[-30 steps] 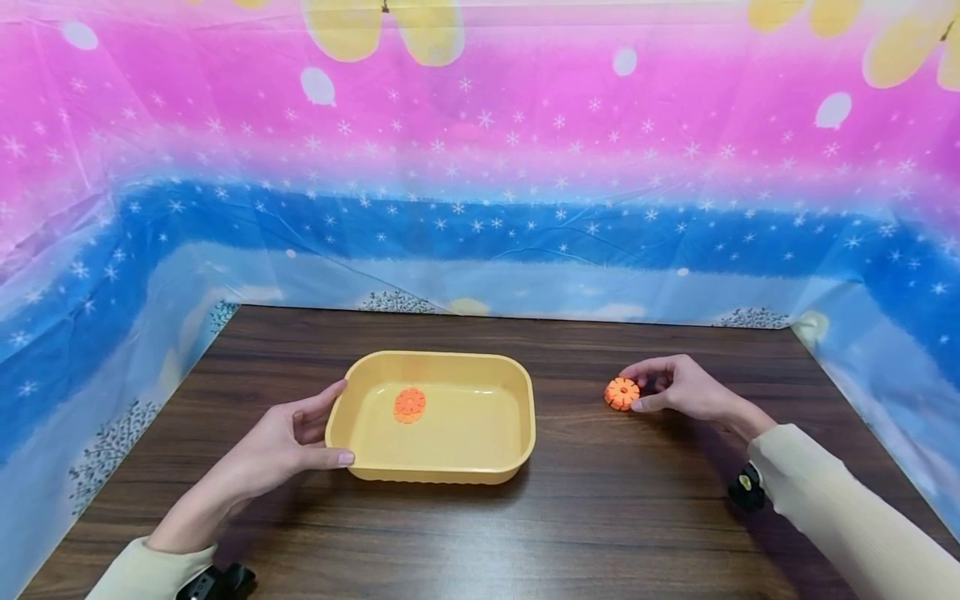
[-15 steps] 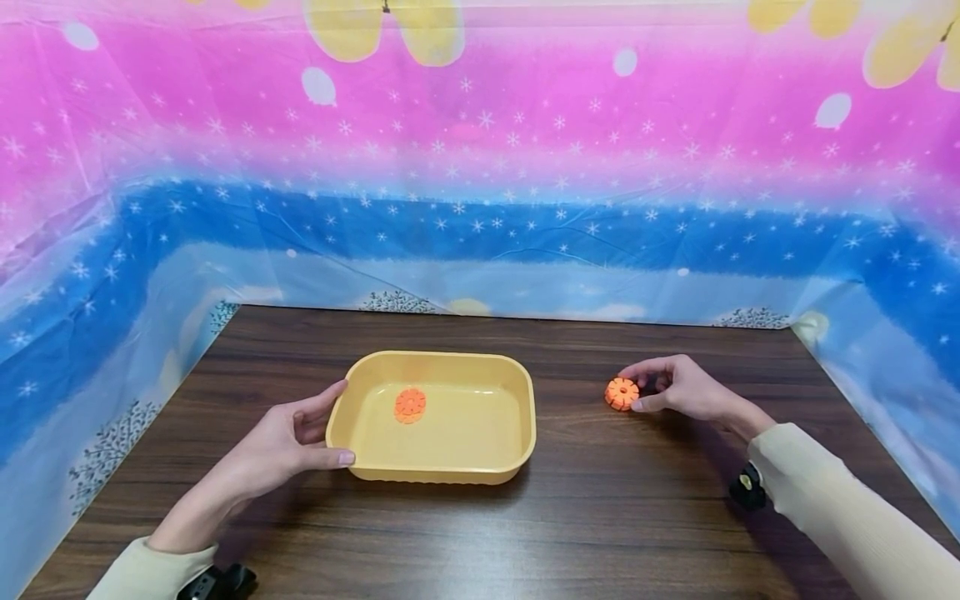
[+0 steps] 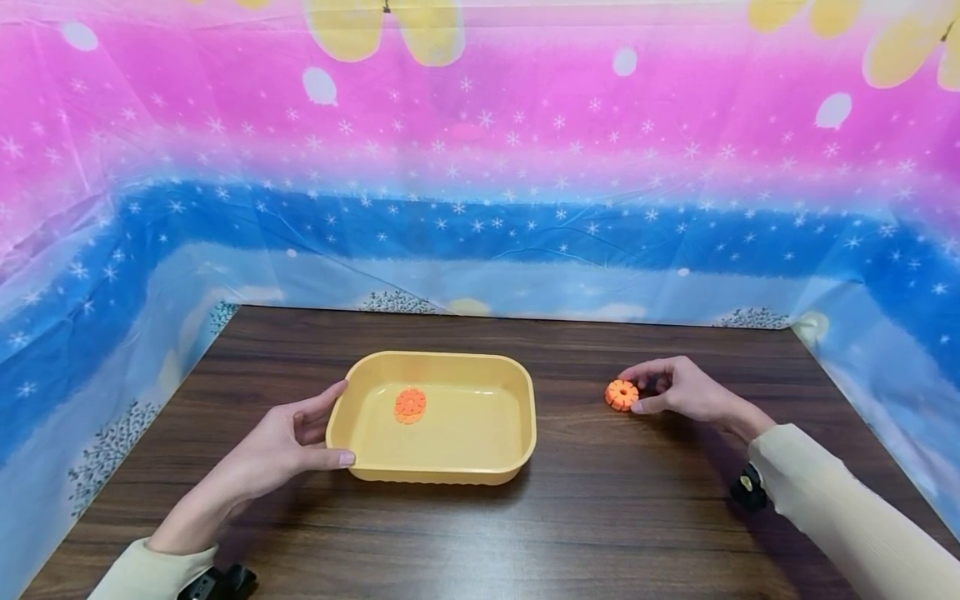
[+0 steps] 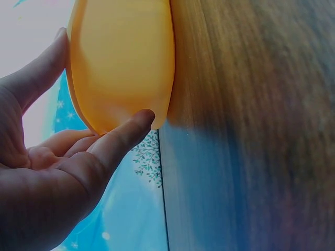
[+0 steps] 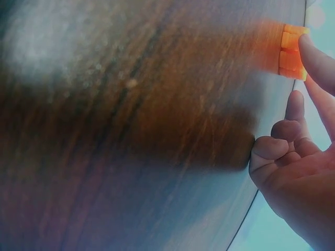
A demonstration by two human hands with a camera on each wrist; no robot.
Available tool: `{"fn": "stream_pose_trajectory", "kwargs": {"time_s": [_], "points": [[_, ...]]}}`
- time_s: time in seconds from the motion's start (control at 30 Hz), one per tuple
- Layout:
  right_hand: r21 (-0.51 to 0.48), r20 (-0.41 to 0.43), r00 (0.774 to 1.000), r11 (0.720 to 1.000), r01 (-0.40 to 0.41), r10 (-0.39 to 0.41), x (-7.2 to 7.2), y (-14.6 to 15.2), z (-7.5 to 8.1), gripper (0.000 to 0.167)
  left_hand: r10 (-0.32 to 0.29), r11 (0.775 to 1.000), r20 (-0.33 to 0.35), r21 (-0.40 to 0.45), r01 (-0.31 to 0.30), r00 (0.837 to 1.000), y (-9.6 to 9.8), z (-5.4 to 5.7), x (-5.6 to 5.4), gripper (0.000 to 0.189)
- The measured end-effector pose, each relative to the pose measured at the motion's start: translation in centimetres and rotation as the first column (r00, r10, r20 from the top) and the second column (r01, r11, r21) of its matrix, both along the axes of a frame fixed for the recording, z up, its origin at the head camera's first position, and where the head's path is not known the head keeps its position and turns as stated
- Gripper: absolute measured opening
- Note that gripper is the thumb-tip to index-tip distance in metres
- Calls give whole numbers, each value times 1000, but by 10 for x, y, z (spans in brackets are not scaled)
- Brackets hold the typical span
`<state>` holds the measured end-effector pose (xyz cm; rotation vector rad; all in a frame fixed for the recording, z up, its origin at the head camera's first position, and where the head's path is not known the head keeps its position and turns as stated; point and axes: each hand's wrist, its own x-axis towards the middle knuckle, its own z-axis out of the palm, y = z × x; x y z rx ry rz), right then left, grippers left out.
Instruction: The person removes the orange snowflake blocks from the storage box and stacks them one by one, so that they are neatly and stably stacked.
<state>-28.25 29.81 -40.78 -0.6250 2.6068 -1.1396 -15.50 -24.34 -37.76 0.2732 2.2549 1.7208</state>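
Observation:
A yellow plastic tub (image 3: 431, 479) sits on the table, left of centre. My left hand (image 3: 281, 446) holds its left end, thumb at the near corner and index finger at the far corner; the left wrist view shows the fingers against the tub wall (image 4: 123, 57). Inside the tub, toward its left, lies an orange notched disc (image 3: 410, 405). To the right of the tub, my right hand (image 3: 686, 390) pinches a thick orange piece of notched discs (image 3: 622, 395) between thumb and index finger, low at the tabletop. In the right wrist view the other fingers curl beside the orange piece (image 5: 290, 49).
A dark wood-grain table (image 3: 480, 542) lies under everything. A pink and blue printed cloth (image 3: 480, 225) hangs along its back and both sides. Each wrist wears a small black camera, such as the right wrist camera (image 3: 748, 487).
Almost nothing has moved. The orange piece at my right hand has tipped slightly; the tub and my left hand hold the same place.

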Motion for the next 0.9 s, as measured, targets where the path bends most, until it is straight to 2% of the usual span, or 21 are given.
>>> {"fn": "stream_pose_trajectory", "kwargs": {"time_s": [0.47, 0.7, 0.9], "points": [[-18, 16, 1000, 1000, -20, 20, 2, 1, 4, 46, 5, 1000, -7, -3, -5, 1000, -1, -1, 0, 93], [-20, 2, 1000, 1000, -23, 23, 3, -4, 17, 47, 4, 1000, -8, -12, -4, 1000, 0, -1, 0, 93], [-2, -10, 998, 998, -68, 68, 3, -21, 36, 41, 14, 1000, 0, -27, -14, 1000, 1, 0, 0, 93]]}}
